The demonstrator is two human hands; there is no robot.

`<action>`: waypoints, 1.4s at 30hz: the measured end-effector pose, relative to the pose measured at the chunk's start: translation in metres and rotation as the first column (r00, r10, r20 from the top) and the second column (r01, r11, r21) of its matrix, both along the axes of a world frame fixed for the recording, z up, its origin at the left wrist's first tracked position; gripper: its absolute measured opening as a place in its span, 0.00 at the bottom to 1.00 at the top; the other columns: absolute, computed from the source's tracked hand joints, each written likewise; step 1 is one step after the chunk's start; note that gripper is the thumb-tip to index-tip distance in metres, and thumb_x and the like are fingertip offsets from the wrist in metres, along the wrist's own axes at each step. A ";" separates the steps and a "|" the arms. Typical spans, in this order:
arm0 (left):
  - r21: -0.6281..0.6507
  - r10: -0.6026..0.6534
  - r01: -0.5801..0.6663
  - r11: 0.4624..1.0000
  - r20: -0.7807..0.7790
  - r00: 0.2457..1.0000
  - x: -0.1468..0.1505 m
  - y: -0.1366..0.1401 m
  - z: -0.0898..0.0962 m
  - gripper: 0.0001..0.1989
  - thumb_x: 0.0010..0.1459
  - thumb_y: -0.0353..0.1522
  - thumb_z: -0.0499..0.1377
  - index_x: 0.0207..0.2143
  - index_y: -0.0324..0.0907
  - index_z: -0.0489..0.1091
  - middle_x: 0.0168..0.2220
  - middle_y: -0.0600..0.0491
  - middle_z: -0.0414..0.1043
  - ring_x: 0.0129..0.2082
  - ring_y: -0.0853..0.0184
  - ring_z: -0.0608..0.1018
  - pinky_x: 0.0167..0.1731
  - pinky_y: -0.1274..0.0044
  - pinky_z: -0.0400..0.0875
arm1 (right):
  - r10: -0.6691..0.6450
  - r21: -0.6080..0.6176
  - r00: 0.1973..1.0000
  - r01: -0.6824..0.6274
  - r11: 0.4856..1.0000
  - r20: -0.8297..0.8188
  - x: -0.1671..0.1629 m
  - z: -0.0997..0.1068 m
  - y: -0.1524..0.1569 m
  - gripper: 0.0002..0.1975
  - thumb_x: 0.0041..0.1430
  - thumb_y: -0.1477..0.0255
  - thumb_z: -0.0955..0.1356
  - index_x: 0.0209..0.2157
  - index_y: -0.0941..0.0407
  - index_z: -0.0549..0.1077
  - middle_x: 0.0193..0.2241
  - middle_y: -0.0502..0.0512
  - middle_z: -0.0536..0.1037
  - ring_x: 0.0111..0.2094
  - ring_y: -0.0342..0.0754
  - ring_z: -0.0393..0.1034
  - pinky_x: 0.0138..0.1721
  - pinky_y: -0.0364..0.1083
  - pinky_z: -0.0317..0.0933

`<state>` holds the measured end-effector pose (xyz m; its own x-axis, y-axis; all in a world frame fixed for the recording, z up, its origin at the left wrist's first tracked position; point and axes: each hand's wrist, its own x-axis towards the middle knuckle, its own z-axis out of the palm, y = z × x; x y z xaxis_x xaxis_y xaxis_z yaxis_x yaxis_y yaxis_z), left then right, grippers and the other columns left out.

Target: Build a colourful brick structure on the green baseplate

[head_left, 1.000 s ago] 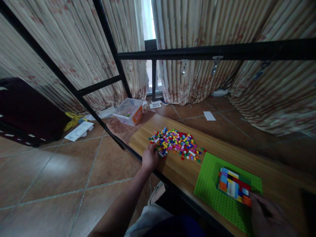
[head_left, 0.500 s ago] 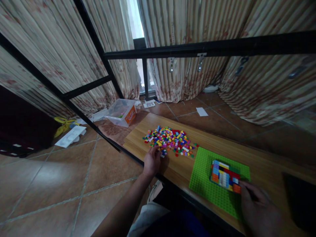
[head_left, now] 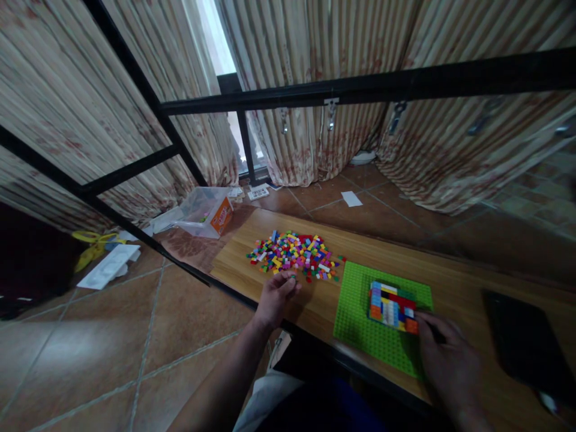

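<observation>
My left hand (head_left: 276,295) is closed in a pinch at the near edge of a pile of small toy bricks (head_left: 292,252). A small toy brick (head_left: 293,277), dark green as far as I can see, shows at its fingertips. On the green baseplate (head_left: 355,306) stands a low block of joined toy bricks (head_left: 392,307) in blue, white, yellow, red and orange. My right hand (head_left: 447,354) grips the near right corner of this block, thumb and fingers against its orange end. The fingers partly hide that corner.
A clear plastic box (head_left: 204,211) with an orange label stands past the bench's left end. A black tablet-like device (head_left: 526,342) lies on the wooden bench (head_left: 450,282) at right. A black metal rail (head_left: 288,99) crosses before the curtains.
My left hand has drawn back slightly from the pile, with a small brick now visible at its fingertips. My right hand stays at the block. The whole view has shifted a little.
</observation>
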<state>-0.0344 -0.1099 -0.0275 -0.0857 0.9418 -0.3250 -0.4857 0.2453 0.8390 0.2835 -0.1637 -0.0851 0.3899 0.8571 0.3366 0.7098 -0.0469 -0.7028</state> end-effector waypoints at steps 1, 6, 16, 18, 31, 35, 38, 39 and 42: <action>0.009 -0.017 0.018 1.000 -0.028 0.999 0.001 -0.001 0.000 0.17 0.40 0.36 0.72 0.32 0.39 0.72 0.29 0.56 0.73 0.27 0.75 0.74 0.32 0.82 0.70 | -0.001 -0.003 1.000 0.001 1.000 -0.005 0.000 0.000 0.000 0.21 0.58 0.55 0.62 0.35 0.57 0.77 0.39 0.59 0.78 0.40 0.55 0.73 0.45 0.52 0.64; 0.068 -0.093 0.111 0.992 -0.221 0.971 0.008 -0.008 -0.003 0.11 0.47 0.35 0.66 0.31 0.37 0.72 0.28 0.54 0.74 0.25 0.73 0.74 0.30 0.80 0.70 | -0.007 -0.029 1.000 0.007 1.000 -0.022 0.000 0.002 0.000 0.22 0.57 0.54 0.63 0.35 0.56 0.77 0.40 0.59 0.78 0.41 0.55 0.73 0.46 0.53 0.64; 0.075 -0.012 0.045 0.996 -0.388 0.922 0.019 -0.003 -0.020 0.04 0.48 0.30 0.60 0.28 0.39 0.71 0.23 0.57 0.70 0.21 0.73 0.73 0.25 0.81 0.69 | -0.032 -0.055 0.999 0.031 0.998 -0.013 0.000 0.004 0.000 0.22 0.55 0.53 0.62 0.34 0.56 0.77 0.39 0.60 0.78 0.40 0.56 0.73 0.45 0.53 0.65; 0.076 -0.002 0.036 0.996 -0.402 0.916 0.019 -0.001 -0.023 0.03 0.48 0.30 0.59 0.28 0.39 0.71 0.23 0.57 0.69 0.21 0.73 0.73 0.24 0.81 0.69 | -0.030 -0.057 0.999 0.030 0.998 -0.015 0.000 0.004 0.000 0.23 0.55 0.52 0.62 0.34 0.56 0.76 0.39 0.59 0.78 0.40 0.56 0.73 0.44 0.53 0.65; 0.117 -0.016 0.086 0.989 -0.502 0.865 0.019 -0.001 -0.030 0.05 0.54 0.29 0.56 0.33 0.39 0.71 0.26 0.56 0.72 0.21 0.71 0.76 0.25 0.80 0.70 | -0.034 -0.086 0.999 0.035 0.996 0.011 0.003 0.001 0.000 0.23 0.55 0.52 0.61 0.34 0.55 0.76 0.39 0.59 0.78 0.41 0.58 0.73 0.45 0.55 0.64; 0.202 0.032 0.207 0.957 -0.784 0.620 0.011 0.008 -0.026 0.09 0.57 0.28 0.55 0.37 0.40 0.74 0.34 0.51 0.76 0.31 0.67 0.79 0.34 0.76 0.73 | -0.042 -0.071 0.999 0.042 0.997 -0.003 0.003 0.000 -0.001 0.23 0.55 0.51 0.61 0.35 0.55 0.76 0.40 0.60 0.78 0.41 0.58 0.73 0.45 0.55 0.64; 0.233 0.116 0.310 0.922 -0.928 0.353 0.008 0.018 -0.023 0.10 0.59 0.26 0.53 0.36 0.41 0.75 0.38 0.48 0.77 0.40 0.63 0.78 0.43 0.72 0.73 | -0.046 -0.073 0.999 0.045 0.996 -0.009 0.003 0.001 -0.001 0.23 0.54 0.51 0.62 0.34 0.55 0.76 0.40 0.59 0.78 0.41 0.58 0.73 0.46 0.55 0.64; 0.228 0.131 0.336 0.914 -0.949 0.287 0.008 0.021 -0.023 0.10 0.60 0.26 0.53 0.36 0.40 0.75 0.40 0.47 0.77 0.42 0.62 0.77 0.45 0.71 0.72 | -0.044 -0.070 0.999 0.043 0.997 -0.009 0.002 0.001 -0.001 0.23 0.54 0.51 0.62 0.34 0.55 0.76 0.39 0.59 0.78 0.41 0.58 0.73 0.46 0.55 0.64; 0.211 0.157 0.370 0.905 -0.973 0.171 0.010 0.027 -0.026 0.10 0.61 0.27 0.52 0.38 0.39 0.74 0.43 0.44 0.76 0.44 0.61 0.77 0.47 0.70 0.72 | -0.036 -0.060 0.999 0.035 0.998 -0.007 0.001 0.004 0.000 0.22 0.54 0.52 0.62 0.34 0.55 0.76 0.39 0.60 0.78 0.40 0.57 0.73 0.44 0.54 0.65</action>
<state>-0.0243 -0.0824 -0.0531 0.0370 0.9673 0.2510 0.7740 -0.1867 0.6050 0.2841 -0.1641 -0.0812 0.4230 0.8613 0.2815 0.7014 -0.1146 -0.7035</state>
